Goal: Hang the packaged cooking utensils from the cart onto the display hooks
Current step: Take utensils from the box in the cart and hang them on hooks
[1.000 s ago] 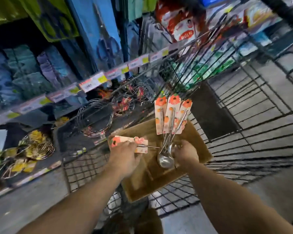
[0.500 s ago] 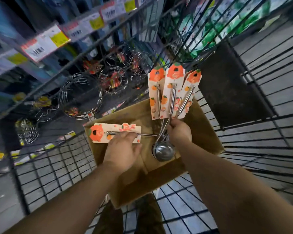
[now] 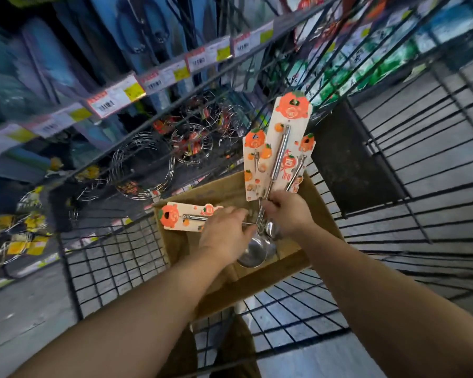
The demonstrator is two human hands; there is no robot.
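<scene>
My right hand (image 3: 290, 214) grips a fan of three packaged steel ladles (image 3: 277, 151) by their handles, their orange-printed cards pointing up and their bowls (image 3: 254, 251) hanging down. My left hand (image 3: 224, 236) holds another packaged ladle (image 3: 187, 216) lying flat, its card pointing left. Both hands are over an open cardboard box (image 3: 257, 285) that sits inside the black wire cart (image 3: 115, 257).
Left of the cart, shelves carry wire baskets (image 3: 144, 170) and a rail of price labels (image 3: 115, 98). Blue packaged goods hang above them. The cart's wire walls (image 3: 421, 165) rise to the right and behind the box. Grey floor shows below.
The view has swung and drawn closer to the box. My right hand has lifted the middle ladle card higher than the others. My left hand has stayed on the flat ladle.
</scene>
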